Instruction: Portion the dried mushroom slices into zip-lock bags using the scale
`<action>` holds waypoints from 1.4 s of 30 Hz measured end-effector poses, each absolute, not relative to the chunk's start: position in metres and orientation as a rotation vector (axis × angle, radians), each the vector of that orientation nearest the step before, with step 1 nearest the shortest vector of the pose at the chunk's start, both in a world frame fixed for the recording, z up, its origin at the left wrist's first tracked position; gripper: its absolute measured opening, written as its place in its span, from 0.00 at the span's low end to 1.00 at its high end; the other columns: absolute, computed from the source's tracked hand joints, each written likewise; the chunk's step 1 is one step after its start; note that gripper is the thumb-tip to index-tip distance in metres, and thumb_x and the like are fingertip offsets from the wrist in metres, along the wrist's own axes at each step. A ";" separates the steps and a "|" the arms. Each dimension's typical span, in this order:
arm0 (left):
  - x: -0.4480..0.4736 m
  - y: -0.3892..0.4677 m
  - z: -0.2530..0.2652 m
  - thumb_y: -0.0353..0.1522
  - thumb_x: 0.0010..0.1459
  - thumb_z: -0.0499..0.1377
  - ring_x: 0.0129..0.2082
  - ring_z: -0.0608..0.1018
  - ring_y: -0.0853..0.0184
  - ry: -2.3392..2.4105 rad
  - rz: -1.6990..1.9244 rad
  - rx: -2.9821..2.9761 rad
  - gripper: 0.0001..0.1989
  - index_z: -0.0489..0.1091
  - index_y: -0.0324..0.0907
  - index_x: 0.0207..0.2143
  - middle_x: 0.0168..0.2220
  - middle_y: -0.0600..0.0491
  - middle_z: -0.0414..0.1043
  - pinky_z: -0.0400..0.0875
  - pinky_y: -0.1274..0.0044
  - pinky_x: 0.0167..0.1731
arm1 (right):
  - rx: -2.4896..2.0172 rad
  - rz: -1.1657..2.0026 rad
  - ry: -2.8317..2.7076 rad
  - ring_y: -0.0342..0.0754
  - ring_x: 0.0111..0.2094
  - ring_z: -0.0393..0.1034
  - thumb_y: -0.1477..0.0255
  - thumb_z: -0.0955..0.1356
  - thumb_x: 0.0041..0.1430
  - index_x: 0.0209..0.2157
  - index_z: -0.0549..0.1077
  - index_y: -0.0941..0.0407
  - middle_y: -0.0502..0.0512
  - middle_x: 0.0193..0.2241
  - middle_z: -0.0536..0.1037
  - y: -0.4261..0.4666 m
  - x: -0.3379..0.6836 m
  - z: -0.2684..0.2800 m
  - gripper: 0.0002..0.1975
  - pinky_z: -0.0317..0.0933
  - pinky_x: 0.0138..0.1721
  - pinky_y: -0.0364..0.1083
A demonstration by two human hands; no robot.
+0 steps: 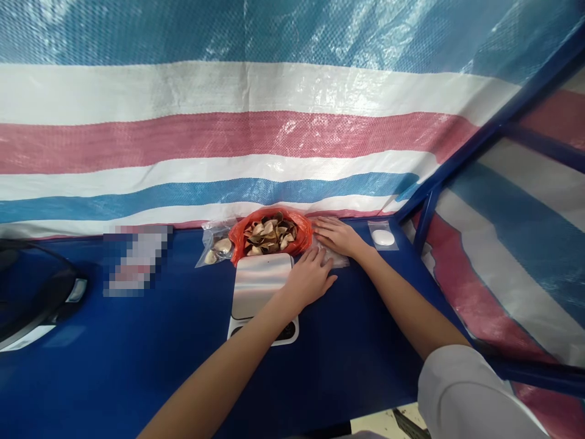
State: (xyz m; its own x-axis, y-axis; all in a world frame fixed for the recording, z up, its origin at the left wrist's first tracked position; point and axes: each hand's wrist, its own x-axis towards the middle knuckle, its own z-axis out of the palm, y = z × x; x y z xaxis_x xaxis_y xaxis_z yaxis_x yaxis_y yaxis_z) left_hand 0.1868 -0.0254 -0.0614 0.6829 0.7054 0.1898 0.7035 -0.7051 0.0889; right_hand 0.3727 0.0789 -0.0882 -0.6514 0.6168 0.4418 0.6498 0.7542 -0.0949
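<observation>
My left hand (311,278) reaches over the right edge of a kitchen scale (261,285), fingers spread, near some clear plastic bags (338,260). On those bags, palm down and fingers stretched out, rests my right hand (337,236). Just behind the scale stands an open red plastic bag (302,227) full of brown and pale dried pieces (271,235), whose exact kind I cannot make out. The scale's plate is bare, and my left forearm covers part of its control panel.
Left of the red bag lies a clear zip bag (214,245) with a few pale pieces. A small bag with a white round item (382,237) lies right. At far left sits a black object (41,299). Striped sheeting (237,137) and a blue frame (450,174) bound the blue table (183,329).
</observation>
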 end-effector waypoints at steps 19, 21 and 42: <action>0.171 -0.031 -0.042 0.38 0.69 0.52 0.56 0.76 0.52 1.194 0.641 2.823 0.18 0.73 0.37 0.52 0.56 0.38 0.74 0.71 0.62 0.55 | -1.075 0.239 -2.164 0.51 0.61 0.70 0.66 0.62 0.69 0.53 0.78 0.51 0.53 0.54 0.79 0.039 0.367 -0.033 0.17 0.63 0.63 0.53; 0.162 -0.035 -0.039 0.38 0.70 0.51 0.56 0.76 0.53 1.213 0.688 2.826 0.18 0.74 0.38 0.52 0.57 0.40 0.74 0.71 0.63 0.56 | -1.084 0.224 -2.118 0.52 0.60 0.70 0.66 0.63 0.69 0.51 0.79 0.51 0.53 0.53 0.80 0.024 0.366 -0.031 0.16 0.64 0.63 0.53; -0.021 -0.077 -0.067 0.40 0.68 0.48 0.60 0.73 0.55 1.812 0.808 2.494 0.22 0.74 0.41 0.54 0.58 0.43 0.74 0.63 0.61 0.63 | -1.326 0.003 -2.376 0.58 0.66 0.62 0.68 0.64 0.69 0.55 0.76 0.51 0.56 0.62 0.71 -0.072 0.307 -0.076 0.16 0.61 0.65 0.60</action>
State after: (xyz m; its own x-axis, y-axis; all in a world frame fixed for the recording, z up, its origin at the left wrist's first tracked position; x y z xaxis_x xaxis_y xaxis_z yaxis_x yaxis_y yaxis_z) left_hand -0.0208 -0.0775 -0.0667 0.2253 0.8781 0.4221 0.9009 -0.3527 0.2530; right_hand 0.3070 -0.0724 -0.0762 -0.4584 0.8145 0.3556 0.8137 0.5455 -0.2007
